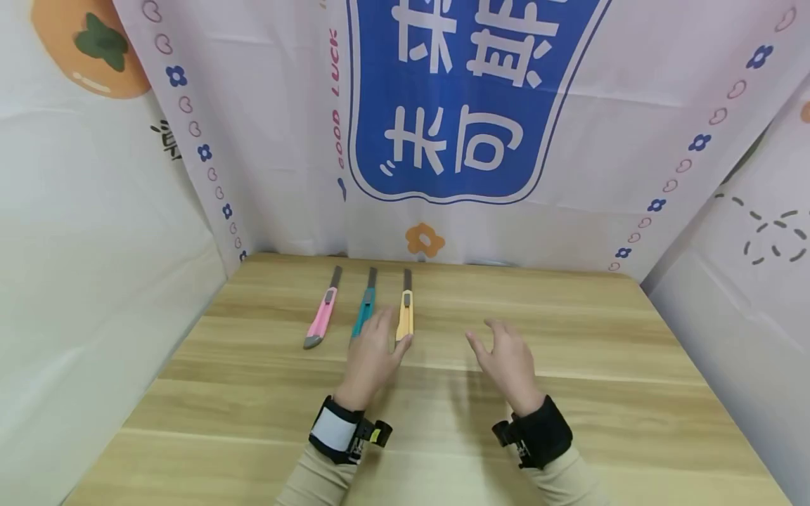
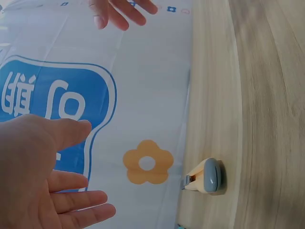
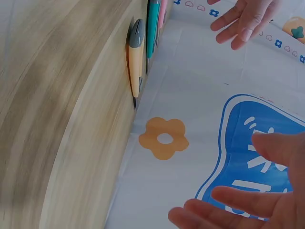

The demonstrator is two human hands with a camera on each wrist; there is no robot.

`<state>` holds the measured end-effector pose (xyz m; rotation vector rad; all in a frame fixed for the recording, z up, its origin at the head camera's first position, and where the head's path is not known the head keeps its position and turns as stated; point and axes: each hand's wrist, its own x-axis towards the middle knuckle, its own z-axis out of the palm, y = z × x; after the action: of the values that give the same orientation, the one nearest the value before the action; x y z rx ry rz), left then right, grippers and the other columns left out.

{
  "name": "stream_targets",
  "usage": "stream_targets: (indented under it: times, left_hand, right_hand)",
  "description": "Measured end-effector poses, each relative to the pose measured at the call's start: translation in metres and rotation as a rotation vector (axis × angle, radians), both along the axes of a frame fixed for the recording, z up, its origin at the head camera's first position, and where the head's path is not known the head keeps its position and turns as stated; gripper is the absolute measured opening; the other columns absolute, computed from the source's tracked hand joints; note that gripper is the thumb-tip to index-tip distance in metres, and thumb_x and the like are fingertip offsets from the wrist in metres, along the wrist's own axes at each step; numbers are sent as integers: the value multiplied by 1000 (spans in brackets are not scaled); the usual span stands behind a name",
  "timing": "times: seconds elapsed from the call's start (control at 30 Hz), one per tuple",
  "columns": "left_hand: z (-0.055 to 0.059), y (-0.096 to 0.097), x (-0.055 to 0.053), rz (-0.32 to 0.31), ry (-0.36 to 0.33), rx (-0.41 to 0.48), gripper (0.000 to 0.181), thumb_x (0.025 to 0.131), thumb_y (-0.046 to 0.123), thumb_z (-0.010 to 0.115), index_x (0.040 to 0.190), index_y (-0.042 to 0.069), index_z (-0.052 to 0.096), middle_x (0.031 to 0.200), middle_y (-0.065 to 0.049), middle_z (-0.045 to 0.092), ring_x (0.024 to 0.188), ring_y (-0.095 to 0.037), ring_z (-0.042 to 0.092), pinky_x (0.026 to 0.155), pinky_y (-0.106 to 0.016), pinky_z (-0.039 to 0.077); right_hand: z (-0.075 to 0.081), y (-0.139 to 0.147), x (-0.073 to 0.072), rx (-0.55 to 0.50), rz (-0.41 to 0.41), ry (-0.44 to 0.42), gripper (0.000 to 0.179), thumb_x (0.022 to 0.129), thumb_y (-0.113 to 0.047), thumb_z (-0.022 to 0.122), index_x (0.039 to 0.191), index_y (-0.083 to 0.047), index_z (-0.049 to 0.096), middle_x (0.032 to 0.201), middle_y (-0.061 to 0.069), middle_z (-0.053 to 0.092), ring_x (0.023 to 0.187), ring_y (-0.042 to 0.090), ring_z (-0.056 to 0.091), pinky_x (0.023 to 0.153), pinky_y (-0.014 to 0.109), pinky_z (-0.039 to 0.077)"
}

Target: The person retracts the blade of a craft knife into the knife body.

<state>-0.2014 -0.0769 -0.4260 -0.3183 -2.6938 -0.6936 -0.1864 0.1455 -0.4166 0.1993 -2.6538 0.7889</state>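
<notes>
Three utility knives lie side by side on the wooden table, grey blade ends toward the back: a pink knife [image 1: 323,313], a teal knife [image 1: 365,308] and a yellow knife [image 1: 406,313]. My left hand [image 1: 373,355] hovers over the table with fingers spread, overlapping the lower ends of the teal and yellow knives in the head view. To the right of the yellow knife, my right hand [image 1: 508,362] is held up with relaxed fingers and thumb apart, nothing in it. In the right wrist view the yellow knife's grey end cap [image 3: 137,32] faces the camera.
The wooden table [image 1: 569,422] backs onto a hanging white cloth [image 1: 278,176] with a blue printed sign [image 1: 455,105] and an orange flower. White cloth also hangs along the left and right sides. Black bands [image 1: 338,430] with small cameras circle both wrists.
</notes>
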Motion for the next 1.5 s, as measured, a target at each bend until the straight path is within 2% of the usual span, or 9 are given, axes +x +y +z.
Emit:
stream_targets:
  times: [0.17,0.3,0.5,0.67,0.87,1.2,1.27,1.43,1.5]
  left_hand:
    - [-8,6,-2,19,-45,58,61,89,35,61,135,-3,45,134,-25,52,120,-36,49,96,-52,49]
    - [-14,11,-8,23,-50,98,60,88,31,63,133,-6,46,130,-28,53,117,-38,51,95,-52,49]
    - [-26,18,-24,44,-76,130,58,86,25,66,130,-9,49,123,-28,57,113,-36,53,93,-49,51]
    - [-40,20,-38,71,-159,165,59,85,23,67,132,-8,47,127,-28,54,118,-37,49,99,-49,47]
    - [-54,19,-50,146,-227,127,61,83,25,69,130,-7,49,125,-27,55,115,-38,51,97,-49,48]
    - [-65,22,-55,232,-268,125,62,79,33,72,124,-6,55,125,-27,52,110,-40,47,87,-57,48]
    - [-66,22,-55,233,-272,128,62,78,33,72,124,-6,54,125,-27,51,110,-40,46,87,-57,47]
    - [-67,23,-55,239,-271,114,63,77,33,72,123,-6,54,121,-27,50,108,-39,45,84,-56,47]
    - [-66,23,-55,244,-267,105,63,77,34,73,123,-6,55,120,-27,51,107,-39,45,82,-55,47]
  right_hand:
    - [-5,2,0,-42,2,7,47,88,-28,64,115,10,61,106,27,68,86,35,65,68,48,58]
    - [-6,4,-3,-77,-4,-2,44,89,-26,63,114,9,61,103,26,69,84,34,66,69,47,58]
    - [-13,5,-11,-128,3,-56,43,91,-27,61,115,9,61,103,26,69,85,34,66,71,47,58]
    - [-18,5,-15,-159,5,-56,40,91,-25,60,113,8,62,100,26,70,84,33,67,70,46,59]
    - [-21,1,-21,-202,13,-61,38,91,-23,60,113,8,62,96,25,70,81,31,67,69,45,59]
    - [-23,-10,-24,-278,46,-45,38,92,-24,59,111,9,63,95,25,70,81,33,66,69,47,59]
    - [-34,-8,-29,-264,75,-7,41,93,-27,57,112,9,63,95,25,69,80,31,66,63,45,58]
    - [-34,-9,-29,-280,86,8,39,93,-26,57,111,8,63,95,25,69,80,30,65,63,45,58]
    - [-23,-11,-24,-308,58,-38,36,92,-23,58,110,8,64,96,25,70,82,32,66,72,46,58]
